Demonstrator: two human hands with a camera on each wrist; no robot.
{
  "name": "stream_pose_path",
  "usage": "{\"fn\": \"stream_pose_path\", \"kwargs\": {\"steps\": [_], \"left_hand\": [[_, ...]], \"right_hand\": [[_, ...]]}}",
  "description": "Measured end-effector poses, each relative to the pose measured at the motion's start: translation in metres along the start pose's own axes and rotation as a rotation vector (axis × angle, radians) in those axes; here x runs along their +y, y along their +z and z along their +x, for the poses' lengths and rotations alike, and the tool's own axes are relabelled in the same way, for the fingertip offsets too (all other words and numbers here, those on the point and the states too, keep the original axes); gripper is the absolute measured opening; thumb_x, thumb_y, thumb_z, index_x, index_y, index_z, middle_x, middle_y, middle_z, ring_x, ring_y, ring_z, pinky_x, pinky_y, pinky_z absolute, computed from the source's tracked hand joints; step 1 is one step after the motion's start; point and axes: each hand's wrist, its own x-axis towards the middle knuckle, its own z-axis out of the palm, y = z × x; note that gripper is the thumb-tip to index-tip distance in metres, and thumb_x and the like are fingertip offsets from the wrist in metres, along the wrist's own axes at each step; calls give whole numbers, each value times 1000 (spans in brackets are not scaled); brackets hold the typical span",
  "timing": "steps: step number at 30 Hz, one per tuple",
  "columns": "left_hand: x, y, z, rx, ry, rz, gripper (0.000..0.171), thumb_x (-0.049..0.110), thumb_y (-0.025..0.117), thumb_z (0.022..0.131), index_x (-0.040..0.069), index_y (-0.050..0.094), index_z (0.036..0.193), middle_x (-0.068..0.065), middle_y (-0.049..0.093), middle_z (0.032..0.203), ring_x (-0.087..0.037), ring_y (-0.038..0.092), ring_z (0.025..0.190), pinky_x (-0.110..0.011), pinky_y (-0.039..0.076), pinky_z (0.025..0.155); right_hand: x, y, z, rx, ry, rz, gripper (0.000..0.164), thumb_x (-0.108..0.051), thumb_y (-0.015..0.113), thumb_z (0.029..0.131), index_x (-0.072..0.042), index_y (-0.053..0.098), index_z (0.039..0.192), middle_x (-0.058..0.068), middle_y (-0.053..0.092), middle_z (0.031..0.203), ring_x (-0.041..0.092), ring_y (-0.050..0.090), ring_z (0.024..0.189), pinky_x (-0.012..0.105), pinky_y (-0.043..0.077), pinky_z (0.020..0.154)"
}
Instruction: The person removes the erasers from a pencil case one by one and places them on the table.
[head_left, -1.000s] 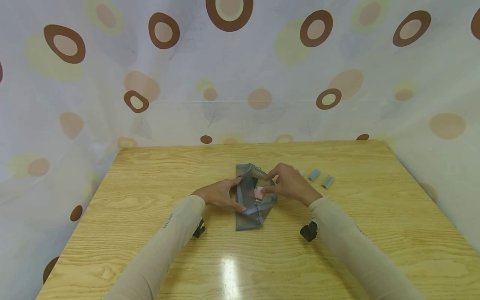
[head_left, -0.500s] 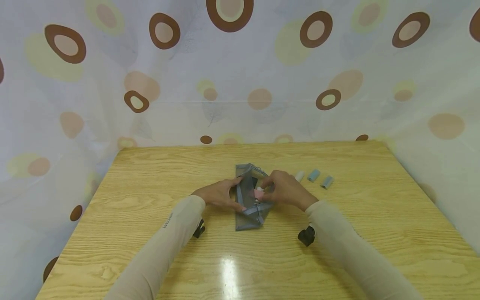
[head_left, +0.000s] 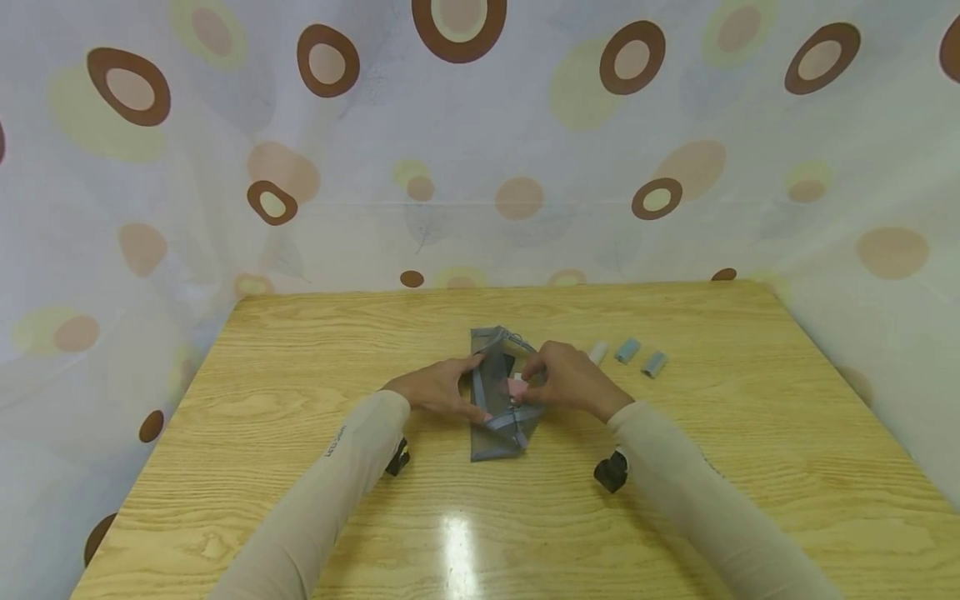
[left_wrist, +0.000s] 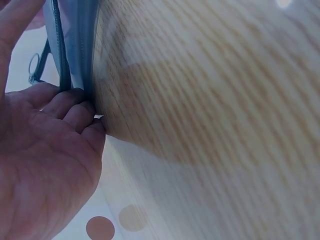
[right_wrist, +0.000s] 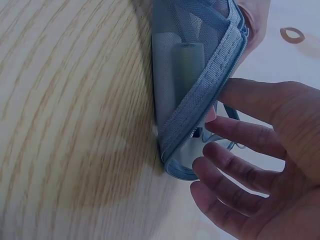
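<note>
A blue-grey mesh zip pouch (head_left: 496,446) lies on the table with its mouth spread. My left hand (head_left: 438,387) holds its left edge; in the left wrist view the left fingers (left_wrist: 77,112) curl against the zipped side. My right hand (head_left: 573,379) reaches into the mouth from the right. Thumb and index pinch a small pink block (head_left: 517,388) inside, beside something white; the other right fingers (right_wrist: 230,195) are loosely bent outside the zip. A dark piece (head_left: 509,364) lies deeper in. Through the mesh, the right wrist view shows a pale greenish cylinder (right_wrist: 189,65).
Right of the pouch, a white piece (head_left: 598,352), a blue piece (head_left: 627,350) and a grey piece (head_left: 654,364) lie in a row on the wooden table (head_left: 300,350). A patterned curtain (head_left: 465,242) hangs behind the far edge.
My right hand has shifted slightly down and left, its thumb and index closing around the pink block. The white piece beyond it has come into view. My left hand and the pouch stay put.
</note>
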Motion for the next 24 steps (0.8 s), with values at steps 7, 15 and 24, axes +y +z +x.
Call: {"fn": "stream_pose_path", "kwargs": {"steps": [7,15,24], "left_hand": [[0,-1,0,-5,10,4,109,47,83,83,12,19,163,-11,24,166,-27,23,152,-46,26,121],[-1,0,1,2,12,4,109,47,83,82,12,20,163,-11,25,166,-27,24,152,-45,27,120],[-2,-1,3,-14,36,-22,110,44,84,82,9,18,163,-11,23,166,-26,22,152,-44,26,121]], "right_hand": [[0,-2,2,-8,48,16,28,-28,84,86,-2,81,97,8,77,99,15,59,73,33,53,68],[-1,-3,3,-36,40,0,17,-20,84,85,-4,82,90,4,77,92,18,65,79,34,55,68],[1,-1,3,-24,21,0,11,-17,83,84,-6,82,83,3,75,87,9,47,60,26,44,56]]}}
